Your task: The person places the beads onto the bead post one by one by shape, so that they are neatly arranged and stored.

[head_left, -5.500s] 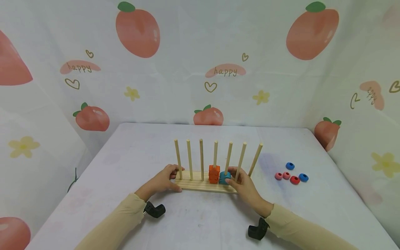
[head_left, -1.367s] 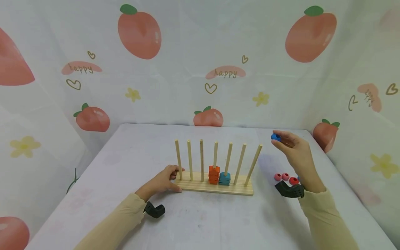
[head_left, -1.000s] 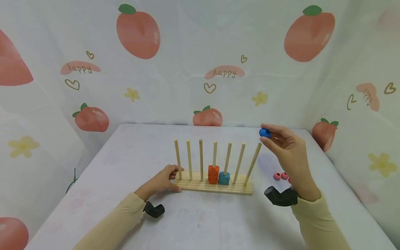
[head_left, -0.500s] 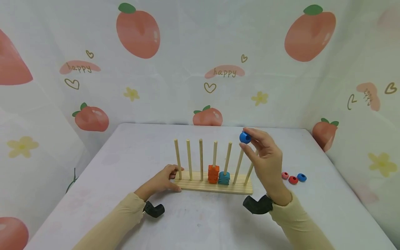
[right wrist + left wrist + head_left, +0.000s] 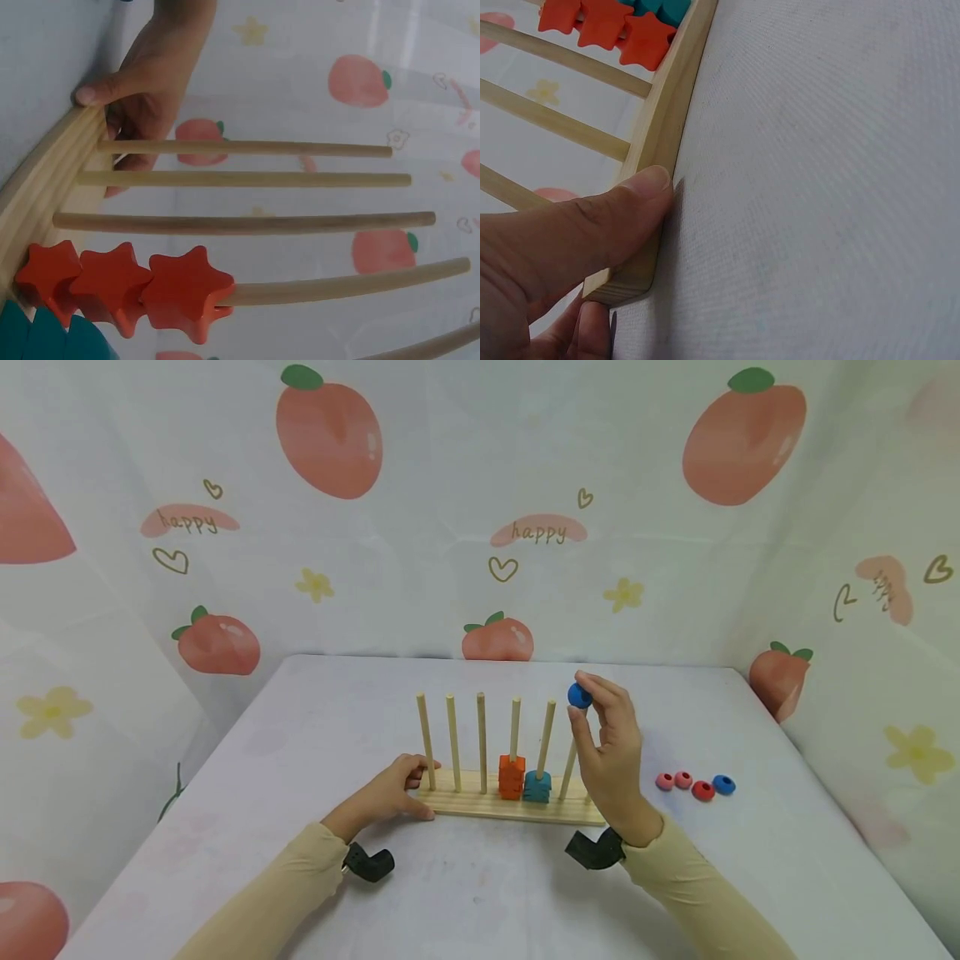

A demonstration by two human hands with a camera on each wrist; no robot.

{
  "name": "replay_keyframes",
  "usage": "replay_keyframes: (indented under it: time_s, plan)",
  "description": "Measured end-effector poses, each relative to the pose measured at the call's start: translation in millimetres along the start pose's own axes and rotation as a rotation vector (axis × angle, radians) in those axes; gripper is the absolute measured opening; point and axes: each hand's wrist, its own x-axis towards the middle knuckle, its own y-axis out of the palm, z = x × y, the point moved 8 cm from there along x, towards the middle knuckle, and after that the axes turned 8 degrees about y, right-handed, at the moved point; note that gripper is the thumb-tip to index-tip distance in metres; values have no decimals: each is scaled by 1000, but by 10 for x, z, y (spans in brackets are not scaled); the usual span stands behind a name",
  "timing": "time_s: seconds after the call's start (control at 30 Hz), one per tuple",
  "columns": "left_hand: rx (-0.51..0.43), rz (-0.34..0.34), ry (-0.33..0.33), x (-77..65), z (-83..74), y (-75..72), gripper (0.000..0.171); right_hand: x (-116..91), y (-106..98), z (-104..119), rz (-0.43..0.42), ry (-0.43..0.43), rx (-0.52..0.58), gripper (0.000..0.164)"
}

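Note:
My left hand [image 5: 381, 792] grips the left end of a wooden peg board [image 5: 517, 810], thumb on its front edge in the left wrist view. Between the thumb and fingertips of my right hand [image 5: 617, 752], a round blue bead [image 5: 579, 696] with a hole is pinched at the top of the second peg from the right. That hand hides most of the rightmost peg. Three orange star beads [image 5: 187, 292] are stacked on the middle peg. Teal beads [image 5: 537, 787] sit low on the peg to the right of them. The three left pegs are bare.
Right of the board, two pink beads [image 5: 665, 782], a red bead [image 5: 702, 791] and another blue bead [image 5: 723, 785] lie on the white-covered table [image 5: 450, 893]. A fruit-printed cloth [image 5: 405, 543] hangs behind the table.
My right hand has left the teal beads, picked up a blue bead from the right and carried it left to the second peg from the right. My left hand has stayed on the board.

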Motion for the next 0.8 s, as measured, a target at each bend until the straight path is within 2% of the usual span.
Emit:
replay_keyframes:
  time_s: [0.17, 0.5, 0.8]
  plan:
    - [5, -15, -23, -7, 33, -4, 75, -7, 28, -25, -11, -6, -73, 36]
    - [10, -39, -47, -2, 39, -22, 75, 0, 66, -96, 2, 79, -131, 35]
    - [11, -18, -16, -1, 35, -15, 74, 8, 101, -103, 49, 148, -141, 37]
